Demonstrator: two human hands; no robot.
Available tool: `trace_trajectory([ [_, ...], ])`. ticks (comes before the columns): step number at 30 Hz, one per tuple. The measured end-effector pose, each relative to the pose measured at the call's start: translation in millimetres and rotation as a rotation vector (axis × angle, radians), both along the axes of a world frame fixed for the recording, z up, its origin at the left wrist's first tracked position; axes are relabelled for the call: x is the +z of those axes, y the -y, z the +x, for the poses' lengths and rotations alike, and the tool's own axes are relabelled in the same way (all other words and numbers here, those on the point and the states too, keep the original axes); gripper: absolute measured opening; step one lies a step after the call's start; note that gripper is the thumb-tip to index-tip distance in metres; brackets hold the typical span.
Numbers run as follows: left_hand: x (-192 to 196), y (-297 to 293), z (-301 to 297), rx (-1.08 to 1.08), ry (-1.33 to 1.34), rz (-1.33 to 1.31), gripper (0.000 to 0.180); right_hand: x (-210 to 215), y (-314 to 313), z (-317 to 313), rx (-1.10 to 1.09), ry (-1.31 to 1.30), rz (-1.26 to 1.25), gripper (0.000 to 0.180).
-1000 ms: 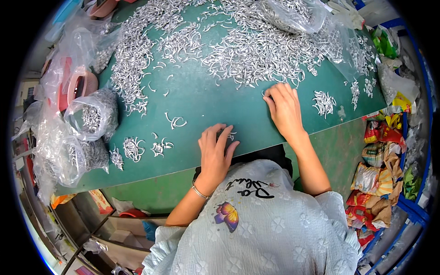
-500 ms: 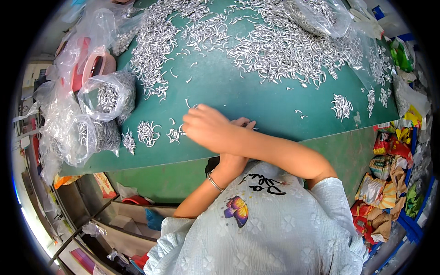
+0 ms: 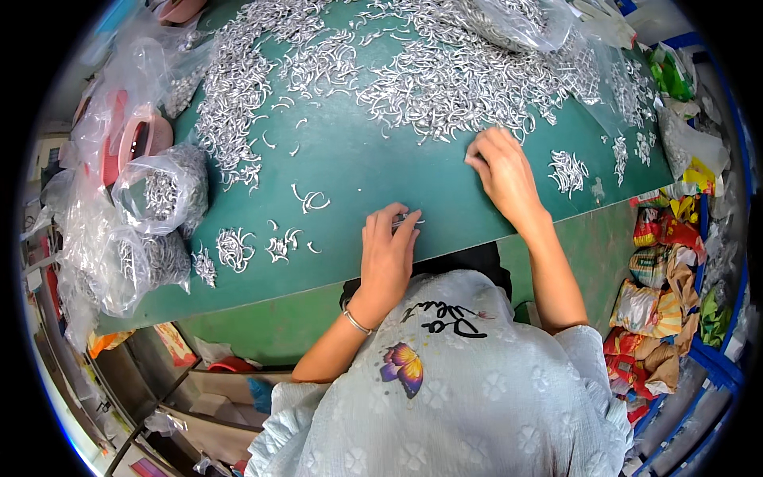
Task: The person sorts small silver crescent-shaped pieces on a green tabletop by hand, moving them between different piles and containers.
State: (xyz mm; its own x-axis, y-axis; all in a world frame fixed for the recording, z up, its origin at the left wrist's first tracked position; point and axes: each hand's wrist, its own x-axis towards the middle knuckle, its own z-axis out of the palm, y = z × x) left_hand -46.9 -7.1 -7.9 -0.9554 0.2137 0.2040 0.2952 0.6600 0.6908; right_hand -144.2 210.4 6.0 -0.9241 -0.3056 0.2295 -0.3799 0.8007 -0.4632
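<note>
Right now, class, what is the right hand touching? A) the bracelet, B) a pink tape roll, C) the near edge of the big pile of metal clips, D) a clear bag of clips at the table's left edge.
C: the right hand rests flat at the near edge of the pile on the green table.

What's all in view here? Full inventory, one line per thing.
metal hooks: too many to count, silvery, heaped across the far side of the table, small bunches near its front left
green table: one, fills the centre
clear bags: several, hold more hooks, left edge
pink rolls: at least two, far left
coloured packets: a pile, mixed colours, right side below the table
left hand: flat on the table near the front edge, a few hooks at its fingertips
right hand: at the near edge of the big heap
</note>
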Motion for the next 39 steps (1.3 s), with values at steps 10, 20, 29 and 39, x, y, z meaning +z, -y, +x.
trace_trajectory([
  [10, -1.0, 0.7, 0.2, 0.021, 0.004, 0.050, 0.028, 24.9, -41.2, 39.8, 0.042, 0.263, -0.232, 0.029],
  [20, -0.6, 1.1, 0.7, 0.023, 0.008, 0.047, 0.029, 8.9, -43.1, 47.9, -0.023, 0.190, -0.210, 0.020],
  [29, -0.3, 0.5, 1.2, 0.037, 0.009, 0.049, 0.031, 10.6, -57.3, 52.3, -0.160, 0.199, -0.244, 0.016],
  [39, -0.3, 0.8, 0.5, 0.035, 0.006, 0.046, 0.029, -11.7, -60.6, 59.8, -0.180, 0.003, -0.138, 0.017],
])
